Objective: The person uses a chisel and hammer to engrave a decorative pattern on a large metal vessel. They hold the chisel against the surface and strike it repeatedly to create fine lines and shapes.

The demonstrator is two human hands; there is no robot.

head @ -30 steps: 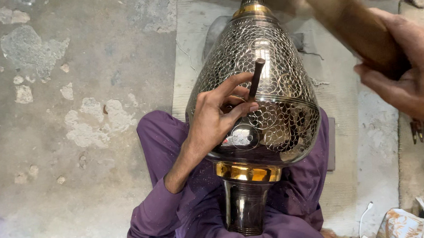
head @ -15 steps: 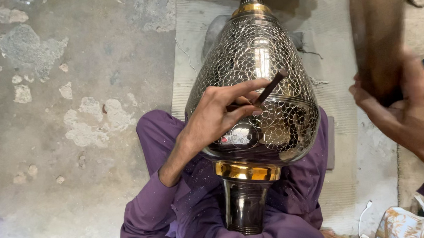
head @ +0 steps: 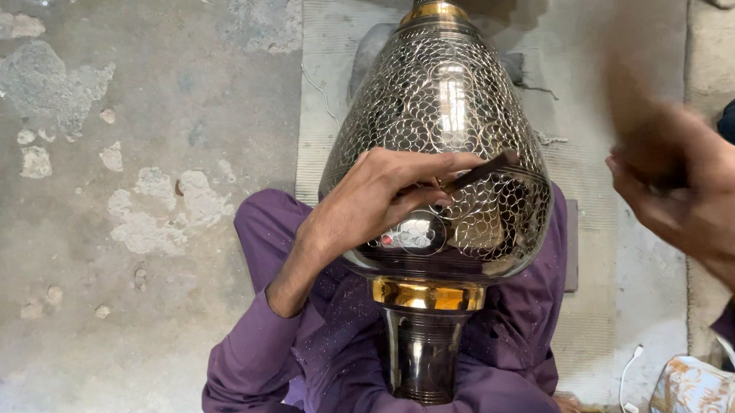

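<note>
A large silver vase (head: 439,117) with fine engraved mesh and gold bands lies across my lap, its neck pointing away from me. My left hand (head: 376,202) rests on its belly and pinches a thin dark chisel (head: 478,172) against the metal. At the right, my right hand (head: 681,191) is raised and closed around a wooden mallet handle (head: 631,71), which is blurred by motion. Purple trousers (head: 326,362) show under the vase.
A pale ribbed mat (head: 333,55) lies under the vase on the stained concrete floor (head: 112,205). A white cable (head: 631,377) and a patterned cup (head: 693,386) sit at the lower right. A cushion edge (head: 727,31) runs along the right.
The chisel has tilted from upright to nearly flat across the vase. My right hand with the mallet has swung from the upper right down to mid height.
</note>
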